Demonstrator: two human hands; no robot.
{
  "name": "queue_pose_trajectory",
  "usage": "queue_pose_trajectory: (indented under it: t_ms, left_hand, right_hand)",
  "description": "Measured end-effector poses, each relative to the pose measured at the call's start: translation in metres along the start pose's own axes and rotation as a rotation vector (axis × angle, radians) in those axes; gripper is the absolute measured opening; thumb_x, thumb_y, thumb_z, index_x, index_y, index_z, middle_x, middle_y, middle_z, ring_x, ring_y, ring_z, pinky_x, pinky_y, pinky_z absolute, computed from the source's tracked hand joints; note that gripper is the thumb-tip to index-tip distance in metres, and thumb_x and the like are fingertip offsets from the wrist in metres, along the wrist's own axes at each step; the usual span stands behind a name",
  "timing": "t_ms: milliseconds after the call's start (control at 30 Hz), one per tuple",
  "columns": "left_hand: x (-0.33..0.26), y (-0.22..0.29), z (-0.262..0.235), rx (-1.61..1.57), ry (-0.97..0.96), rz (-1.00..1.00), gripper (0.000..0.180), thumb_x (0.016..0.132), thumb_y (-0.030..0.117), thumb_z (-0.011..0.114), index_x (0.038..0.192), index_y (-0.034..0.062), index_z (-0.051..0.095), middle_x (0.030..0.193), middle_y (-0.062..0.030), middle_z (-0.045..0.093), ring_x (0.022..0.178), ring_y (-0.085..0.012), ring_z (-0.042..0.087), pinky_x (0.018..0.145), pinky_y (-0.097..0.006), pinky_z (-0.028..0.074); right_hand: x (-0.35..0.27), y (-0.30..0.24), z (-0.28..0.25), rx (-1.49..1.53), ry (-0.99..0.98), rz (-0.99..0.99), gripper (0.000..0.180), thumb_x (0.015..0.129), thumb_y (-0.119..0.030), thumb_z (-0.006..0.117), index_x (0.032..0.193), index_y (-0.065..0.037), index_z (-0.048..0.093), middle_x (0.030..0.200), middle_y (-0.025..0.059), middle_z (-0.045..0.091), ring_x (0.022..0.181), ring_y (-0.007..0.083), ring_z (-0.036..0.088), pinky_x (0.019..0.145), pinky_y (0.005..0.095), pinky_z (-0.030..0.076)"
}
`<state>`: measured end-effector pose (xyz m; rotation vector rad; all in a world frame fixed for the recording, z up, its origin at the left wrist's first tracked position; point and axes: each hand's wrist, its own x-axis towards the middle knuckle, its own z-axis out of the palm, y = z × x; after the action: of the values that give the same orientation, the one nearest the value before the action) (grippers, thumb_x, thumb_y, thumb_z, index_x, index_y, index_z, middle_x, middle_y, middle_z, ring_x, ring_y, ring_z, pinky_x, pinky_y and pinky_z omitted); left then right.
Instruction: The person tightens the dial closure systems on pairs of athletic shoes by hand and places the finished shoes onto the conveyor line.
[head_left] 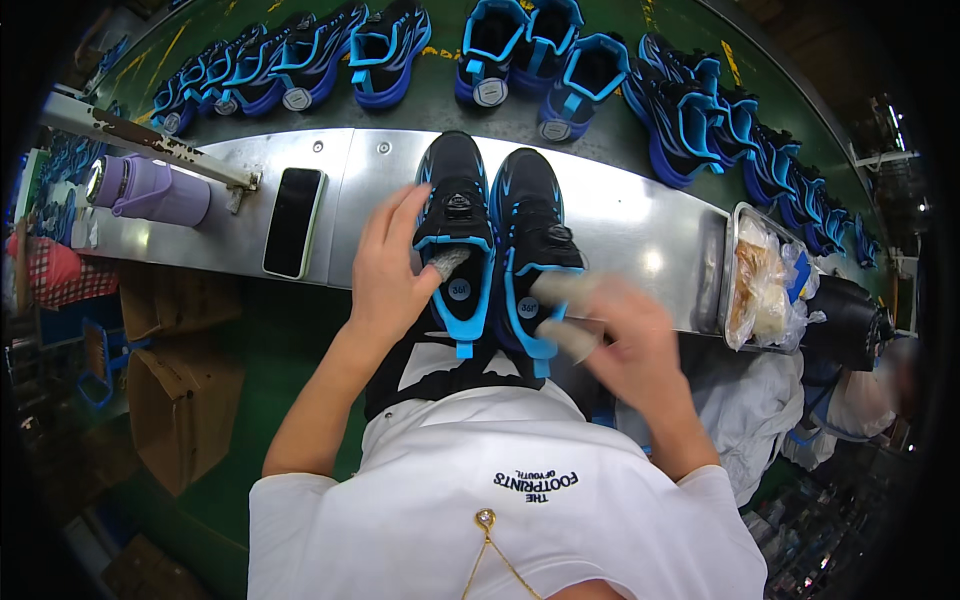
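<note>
Two black sneakers with bright blue trim stand side by side on the metal ledge in front of me, toes pointing away. My left hand (398, 275) is closed on the left sneaker (453, 195). Its thumb, wrapped in a pale cover, reaches inside the collar while the fingers lie along the outer side. At the heel opening of the right sneaker (533, 215) is my right hand (625, 325), blurred by motion. Pale covers sit on its thumb and forefinger, which are spread apart with nothing visible between them. A round pale label shows on each insole.
Similar sneakers (385, 55) line the green surface (440, 100) beyond the ledge (640, 235). On the left are a phone (295, 222), a lilac bottle (160, 190) and a metal bar (150, 135). A metal tray (733, 270) with plastic bags stands right. Cardboard boxes (185, 410) sit lower left.
</note>
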<state>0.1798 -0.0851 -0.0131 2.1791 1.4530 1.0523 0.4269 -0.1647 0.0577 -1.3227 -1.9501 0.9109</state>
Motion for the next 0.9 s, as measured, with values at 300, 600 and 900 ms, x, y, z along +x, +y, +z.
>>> queue_pose_trajectory:
  t_ms: [300, 600, 900]
  left_hand:
    - [0.021, 0.023, 0.009, 0.052, -0.148, 0.162, 0.051, 0.068, -0.007, 0.068, 0.117, 0.0052, 0.063, 0.098, -0.0142, 0.063, 0.094, -0.0357, 0.061, 0.08, -0.04, 0.051]
    - [-0.012, 0.028, -0.005, 0.094, -0.315, 0.112, 0.055, 0.074, 0.014, 0.076, 0.127, 0.0147, 0.062, 0.135, -0.0226, 0.051, 0.112, -0.0413, 0.056, 0.095, -0.046, 0.047]
    - [-0.007, 0.037, -0.011, 0.097, -0.312, 0.029, 0.044, 0.085, 0.008, 0.06, 0.129, 0.0122, 0.062, 0.135, -0.0224, 0.054, 0.11, -0.0379, 0.054, 0.096, -0.044, 0.043]
  right_hand:
    - [0.045, 0.062, 0.02, 0.004, 0.304, 0.01, 0.036, 0.072, 0.005, 0.071, 0.107, -0.003, 0.068, 0.094, 0.0146, 0.069, 0.083, 0.0321, 0.067, 0.075, 0.0398, 0.055]
    - [0.023, 0.029, 0.018, -0.167, 0.153, -0.046, 0.049, 0.071, -0.001, 0.075, 0.118, -0.011, 0.065, 0.115, 0.0163, 0.059, 0.098, 0.0354, 0.063, 0.08, 0.0402, 0.055]
    - [0.026, 0.051, -0.007, -0.079, -0.029, -0.111, 0.032, 0.087, -0.013, 0.068, 0.118, -0.009, 0.068, 0.116, 0.014, 0.066, 0.108, 0.0315, 0.061, 0.091, 0.0382, 0.051]
